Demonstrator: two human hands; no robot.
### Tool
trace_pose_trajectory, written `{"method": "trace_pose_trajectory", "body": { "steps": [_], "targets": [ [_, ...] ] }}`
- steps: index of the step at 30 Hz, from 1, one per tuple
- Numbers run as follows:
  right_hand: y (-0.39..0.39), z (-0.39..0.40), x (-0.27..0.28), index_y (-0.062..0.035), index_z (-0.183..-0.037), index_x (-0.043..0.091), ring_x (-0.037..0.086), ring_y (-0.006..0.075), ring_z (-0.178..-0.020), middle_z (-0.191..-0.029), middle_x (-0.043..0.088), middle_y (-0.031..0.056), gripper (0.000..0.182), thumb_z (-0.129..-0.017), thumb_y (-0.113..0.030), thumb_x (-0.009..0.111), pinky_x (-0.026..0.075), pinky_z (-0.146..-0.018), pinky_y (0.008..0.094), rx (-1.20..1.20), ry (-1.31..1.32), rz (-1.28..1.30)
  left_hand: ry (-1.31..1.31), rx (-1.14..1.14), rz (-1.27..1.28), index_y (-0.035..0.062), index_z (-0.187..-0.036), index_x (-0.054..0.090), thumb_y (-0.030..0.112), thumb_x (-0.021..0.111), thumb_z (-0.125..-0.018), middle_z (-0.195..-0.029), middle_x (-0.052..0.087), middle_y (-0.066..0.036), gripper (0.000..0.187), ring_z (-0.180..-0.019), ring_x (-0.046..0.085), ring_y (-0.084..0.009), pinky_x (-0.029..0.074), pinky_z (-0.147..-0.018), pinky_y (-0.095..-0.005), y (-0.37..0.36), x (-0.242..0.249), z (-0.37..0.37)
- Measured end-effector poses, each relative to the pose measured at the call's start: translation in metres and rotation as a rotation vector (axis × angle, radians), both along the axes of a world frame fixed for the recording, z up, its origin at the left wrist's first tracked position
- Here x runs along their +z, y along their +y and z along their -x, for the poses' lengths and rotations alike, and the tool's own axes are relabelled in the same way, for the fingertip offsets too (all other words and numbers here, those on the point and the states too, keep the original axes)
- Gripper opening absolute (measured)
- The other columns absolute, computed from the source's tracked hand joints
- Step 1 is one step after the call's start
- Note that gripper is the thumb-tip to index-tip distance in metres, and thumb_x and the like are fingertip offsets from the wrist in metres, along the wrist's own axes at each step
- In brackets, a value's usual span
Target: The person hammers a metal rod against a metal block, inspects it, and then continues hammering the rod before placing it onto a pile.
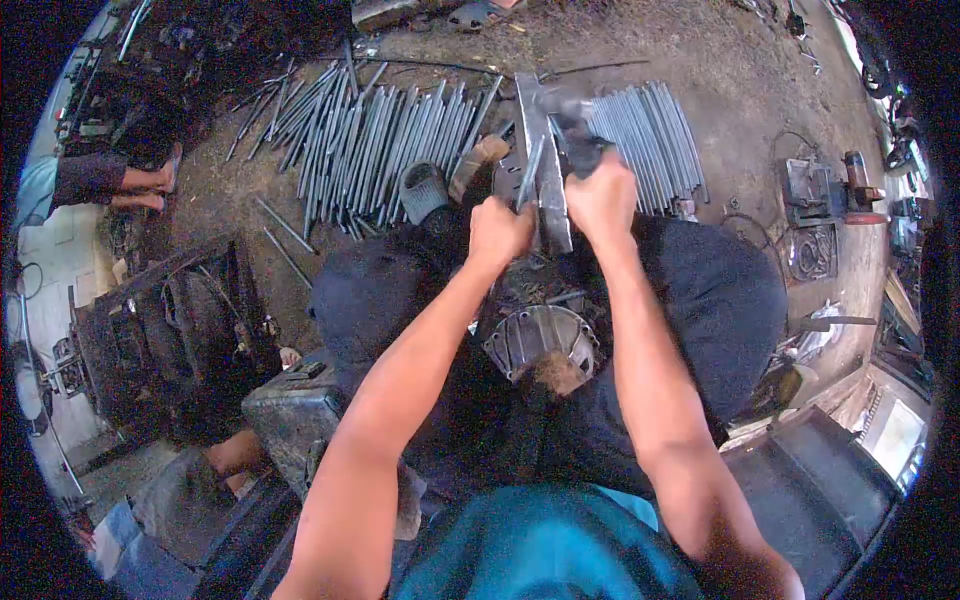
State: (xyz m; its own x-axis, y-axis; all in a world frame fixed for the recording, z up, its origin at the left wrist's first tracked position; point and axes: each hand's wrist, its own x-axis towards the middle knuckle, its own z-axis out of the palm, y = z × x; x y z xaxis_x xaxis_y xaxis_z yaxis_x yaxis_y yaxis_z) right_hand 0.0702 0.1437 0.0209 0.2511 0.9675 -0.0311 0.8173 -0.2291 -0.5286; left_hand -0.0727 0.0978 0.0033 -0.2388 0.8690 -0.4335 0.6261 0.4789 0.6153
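My left hand (500,232) is closed around a short grey metal rod (534,170), which slants up against a long flat steel bar (553,195). The bar stands between my two hands, running away from me. On its right side, my right hand (603,195) is closed around a dark tool (583,148); motion smears its far end, so I cannot make out its kind. Below my hands, between my knees, is a round ribbed metal housing (540,345). A sandalled foot (424,190) shows left of my left hand.
Many loose metal rods (385,150) lie on the ground at the left. A neater row of rods (648,140) lies at the right. A machine with a red disc (862,217) stands far right. Other people's legs (140,190) show at the left edge, near dark machinery (170,340).
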Motion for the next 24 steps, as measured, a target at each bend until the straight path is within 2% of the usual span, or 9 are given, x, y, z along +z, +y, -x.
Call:
{"method": "trace_pose_trajectory", "body": {
  "steps": [1,4,6,10,12,15,17,20,24],
  "targets": [
    [-0.004,-0.002,-0.001,0.0020,-0.088,0.061,0.064,0.0439,-0.085,-0.087,0.065,0.0280,0.033,-0.066,-0.019,0.073,0.049,-0.078,0.0518,-0.007,-0.001,0.001,0.051,0.025,-0.025,-0.0117,-0.076,0.065,0.037,0.071,-0.076,-0.080,0.062,-0.033,0.049,-0.084,0.064,-0.0454,0.051,-0.075,-0.0469,-0.002,0.011,-0.003],
    [0.002,0.004,0.015,0.0024,-0.090,0.059,0.064,0.0445,-0.084,-0.085,0.065,0.0279,0.035,-0.064,-0.017,0.073,0.049,-0.078,0.0527,-0.032,-0.015,0.015,0.008,0.018,-0.031,-0.0130,-0.077,0.064,0.037,0.071,-0.076,-0.082,0.062,-0.034,0.050,-0.084,0.064,-0.0454,0.051,-0.076,-0.0475,0.002,0.003,-0.002],
    [-0.004,0.004,0.045,0.0017,-0.091,0.060,0.065,0.0429,-0.079,-0.082,0.066,0.0245,0.033,-0.065,-0.013,0.073,0.051,-0.072,0.0493,-0.001,0.140,-0.291,0.026,-0.008,-0.005,-0.0129,-0.080,0.065,0.036,0.070,-0.077,-0.083,0.061,-0.035,0.050,-0.085,0.064,-0.0456,0.050,-0.077,-0.0472,0.002,-0.005,0.000],
    [0.013,0.002,0.100,0.0017,-0.084,0.064,0.065,0.0203,-0.062,-0.072,0.068,0.0100,0.016,-0.075,-0.009,0.072,0.049,-0.060,0.0331,0.049,0.241,-0.774,-0.111,0.029,0.038,-0.0055,-0.077,0.066,0.040,0.062,-0.085,-0.062,0.064,-0.014,0.046,-0.061,0.067,-0.0236,0.052,-0.062,-0.0400,-0.001,-0.014,0.002],
    [0.008,0.009,0.100,0.0021,-0.080,0.064,0.064,0.0184,-0.061,-0.072,0.068,0.0087,0.015,-0.074,-0.009,0.072,0.049,-0.059,0.0329,0.008,0.377,-0.749,-0.183,0.067,0.135,-0.0101,-0.088,0.066,0.036,0.064,-0.081,-0.084,0.063,-0.033,0.047,-0.087,0.064,-0.0451,0.050,-0.079,-0.0451,0.002,-0.008,0.004],
    [0.000,0.007,0.009,0.0033,-0.086,0.063,0.066,0.0255,-0.065,-0.075,0.068,0.0142,0.024,-0.071,-0.013,0.073,0.051,-0.063,0.0363,-0.006,0.268,-0.697,-0.170,0.053,0.082,-0.0101,-0.085,0.066,0.038,0.065,-0.081,-0.084,0.063,-0.033,0.049,-0.086,0.064,-0.0448,0.050,-0.078,-0.0461,0.004,-0.007,0.009],
    [-0.015,0.004,-0.015,0.0057,-0.088,0.058,0.063,0.0456,-0.082,-0.085,0.065,0.0289,0.029,-0.070,-0.014,0.067,0.050,-0.075,0.0494,0.044,-0.090,0.096,-0.152,0.034,0.063,-0.0101,-0.084,0.066,0.039,0.065,-0.081,-0.083,0.063,-0.033,0.050,-0.086,0.064,-0.0449,0.050,-0.077,-0.0465,-0.003,-0.008,0.006],
    [-0.009,0.005,0.006,0.0020,-0.088,0.058,0.065,0.0429,-0.078,-0.079,0.065,0.0277,0.033,-0.069,-0.021,0.072,0.051,-0.073,0.0508,0.043,-0.033,-0.051,-0.092,0.009,0.012,-0.0062,-0.080,0.067,0.046,0.061,-0.086,-0.070,0.067,-0.019,0.053,-0.070,0.068,-0.0298,0.050,-0.069,-0.0391,0.001,-0.014,0.002],
    [-0.005,0.005,0.064,0.0010,-0.087,0.059,0.065,0.0416,-0.074,-0.079,0.066,0.0240,0.030,-0.068,-0.018,0.073,0.052,-0.071,0.0485,0.004,0.062,-0.182,-0.447,-0.003,-0.025,-0.0065,-0.093,0.066,0.039,0.052,-0.089,-0.080,0.066,-0.027,0.048,-0.083,0.066,-0.0425,0.048,-0.078,-0.0464,0.002,-0.014,0.007]
  ]
}}
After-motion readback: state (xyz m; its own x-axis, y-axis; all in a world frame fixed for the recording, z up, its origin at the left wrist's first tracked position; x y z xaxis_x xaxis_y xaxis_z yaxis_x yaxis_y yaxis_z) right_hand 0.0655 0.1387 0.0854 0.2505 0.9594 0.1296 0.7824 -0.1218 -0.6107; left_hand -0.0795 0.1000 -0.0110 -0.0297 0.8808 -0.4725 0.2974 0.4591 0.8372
